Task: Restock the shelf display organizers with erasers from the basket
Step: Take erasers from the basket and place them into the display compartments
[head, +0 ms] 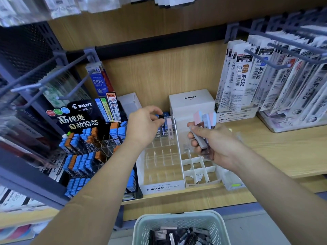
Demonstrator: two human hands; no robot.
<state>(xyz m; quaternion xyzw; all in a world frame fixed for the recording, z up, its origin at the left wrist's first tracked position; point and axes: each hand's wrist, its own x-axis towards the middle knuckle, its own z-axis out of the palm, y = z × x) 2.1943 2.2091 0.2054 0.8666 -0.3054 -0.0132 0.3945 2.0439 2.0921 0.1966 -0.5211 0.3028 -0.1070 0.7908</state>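
My left hand point(145, 125) pinches a small black-topped eraser pack point(161, 116) over the back row of the clear MONO organizer point(163, 188). A few packs point(169, 129) stand in that back row; the other compartments look bare. My right hand point(210, 142) grips a fanned bunch of slim eraser packs point(205, 119), pink, blue and grey, above the white grid organizer point(197, 167). The pale green basket point(178, 225) sits below the shelf edge with several dark packs inside.
A Pilot lead display point(85, 144) with blue and orange cases stands at left. White Pilot boxes point(192, 103) sit behind the organizers. Hanging refill packs point(261, 76) on metal hooks point(261, 58) crowd the right, more hooks jut out at left. The wooden shelf point(265, 152) extends right.
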